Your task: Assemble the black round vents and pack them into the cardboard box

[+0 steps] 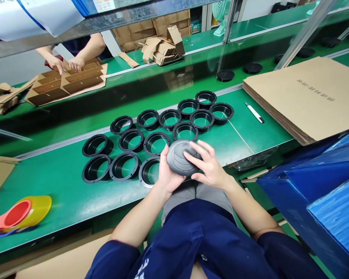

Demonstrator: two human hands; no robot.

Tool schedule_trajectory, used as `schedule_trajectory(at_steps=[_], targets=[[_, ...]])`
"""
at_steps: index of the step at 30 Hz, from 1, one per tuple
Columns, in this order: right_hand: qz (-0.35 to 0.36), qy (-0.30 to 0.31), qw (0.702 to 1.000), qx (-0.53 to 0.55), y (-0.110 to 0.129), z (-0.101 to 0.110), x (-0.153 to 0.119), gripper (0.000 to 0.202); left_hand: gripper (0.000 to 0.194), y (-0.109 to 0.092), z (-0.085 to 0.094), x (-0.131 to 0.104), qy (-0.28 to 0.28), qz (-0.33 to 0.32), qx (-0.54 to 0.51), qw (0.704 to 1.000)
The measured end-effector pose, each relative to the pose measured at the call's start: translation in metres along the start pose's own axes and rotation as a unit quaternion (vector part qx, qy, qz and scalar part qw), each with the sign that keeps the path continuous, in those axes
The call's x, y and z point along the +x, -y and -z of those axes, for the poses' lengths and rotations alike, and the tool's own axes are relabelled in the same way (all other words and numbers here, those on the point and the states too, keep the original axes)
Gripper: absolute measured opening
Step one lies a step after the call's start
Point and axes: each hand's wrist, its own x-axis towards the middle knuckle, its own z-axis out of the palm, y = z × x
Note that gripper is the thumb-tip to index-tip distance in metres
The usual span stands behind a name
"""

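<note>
A rounded dark grey part (178, 159) with curved lines on its face is held above the bench's front edge, in front of my body. My left hand (168, 170) cups it from the left and below. Against its top and right side rest the spread fingers of my right hand (206, 164). Just beyond my hands, several black rings (128, 140) stand in rows on the green bench (104, 201), open in the middle. The nearest ring (145, 176) is partly hidden by my left hand.
Stacked cardboard (305, 93) and a white knife (254, 112) lie at the right, above a blue bin (314, 186). Red and yellow tape holders (31, 211) sit at left. A moving belt or strip (168, 83) carries black discs (225, 75). Across it, another person's hands (66, 64) touch cardboard dividers (69, 83).
</note>
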Motion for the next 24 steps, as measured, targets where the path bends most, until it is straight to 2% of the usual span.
schedule_trajectory(at_steps=[2,6,8,9,10,11,13,15,16,17,18,19,20,22,24], targets=[[0.016,0.041,0.998,-0.034,0.002,0.002,-0.003,0.083,0.056,0.009,-0.002,-0.001,-0.004,0.010,0.018,1.000],[-0.001,0.083,0.997,-0.004,0.010,0.014,-0.009,0.111,0.065,0.032,-0.005,-0.003,0.042,0.036,0.090,0.994],[-0.016,0.083,0.996,0.021,0.009,0.022,-0.015,0.107,0.074,0.039,0.002,-0.004,0.067,0.008,0.180,0.981],[-0.031,0.071,0.997,0.026,0.007,0.027,-0.018,0.103,0.075,0.039,0.008,-0.004,0.074,-0.025,0.254,0.964],[-0.051,0.052,0.997,0.027,0.003,0.032,-0.022,0.101,0.074,0.039,0.015,-0.005,0.073,-0.073,0.346,0.933],[-0.075,0.029,0.997,0.021,-0.003,0.037,-0.027,0.100,0.072,0.037,0.024,-0.005,0.059,-0.132,0.447,0.883],[-0.122,-0.016,0.992,0.002,-0.014,0.046,-0.037,0.096,0.062,0.032,0.040,-0.005,0.004,-0.234,0.636,0.735],[-0.151,-0.035,0.988,-0.015,-0.023,0.052,-0.045,0.093,0.040,0.030,0.053,-0.005,-0.050,-0.262,0.767,0.583],[-0.159,-0.036,0.986,-0.020,-0.027,0.054,-0.048,0.092,0.030,0.031,0.057,-0.006,-0.061,-0.256,0.811,0.522],[-0.164,-0.036,0.985,-0.023,-0.029,0.055,-0.051,0.092,0.024,0.034,0.060,-0.008,-0.060,-0.249,0.843,0.473],[-0.168,-0.038,0.985,-0.026,-0.031,0.056,-0.053,0.091,0.024,0.037,0.061,-0.010,-0.047,-0.249,0.863,0.437],[-0.171,-0.041,0.984,-0.028,-0.032,0.057,-0.054,0.091,0.025,0.042,0.060,-0.012,-0.024,-0.259,0.872,0.414],[-0.174,-0.046,0.983,-0.031,-0.034,0.057,-0.055,0.090,0.026,0.047,0.059,-0.014,0.007,-0.278,0.872,0.403],[-0.183,-0.060,0.980,-0.043,-0.036,0.061,-0.056,0.090,0.029,0.056,0.056,-0.015,0.079,-0.320,0.855,0.402],[-0.193,-0.074,0.977,-0.059,-0.037,0.067,-0.055,0.089,0.033,0.064,0.051,-0.006,0.138,-0.348,0.833,0.408]])
